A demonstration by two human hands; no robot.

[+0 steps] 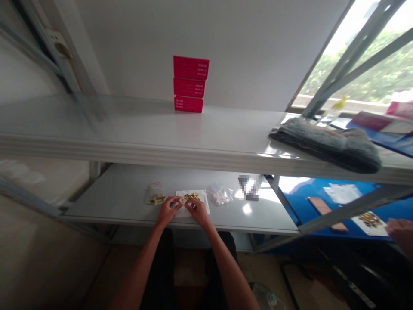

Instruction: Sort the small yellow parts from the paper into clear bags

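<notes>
My left hand (169, 209) is at the left edge of a white sheet (204, 202), thumb and fingertips pinched together. Over the same sheet, my right hand (197, 209) has its fingertips pinched, close to the left fingertips. Whatever either hand holds is too small to make out. Several small yellow and black pieces (191, 196) lie on the sheet just beyond the right hand. A clear bag (155, 193) with similar pieces is left of my left hand. Another clear bag (220, 194) with small pale contents lies right of the sheet.
An upper shelf (129, 125) overhangs the lower shelf (119, 193), bearing stacked red boxes (190, 84) and a dark folded cloth (329, 140). A blurred object (251, 187) lies at the lower shelf's right. Another person's hand (402, 232) is beside a blue table (293, 189) at far right.
</notes>
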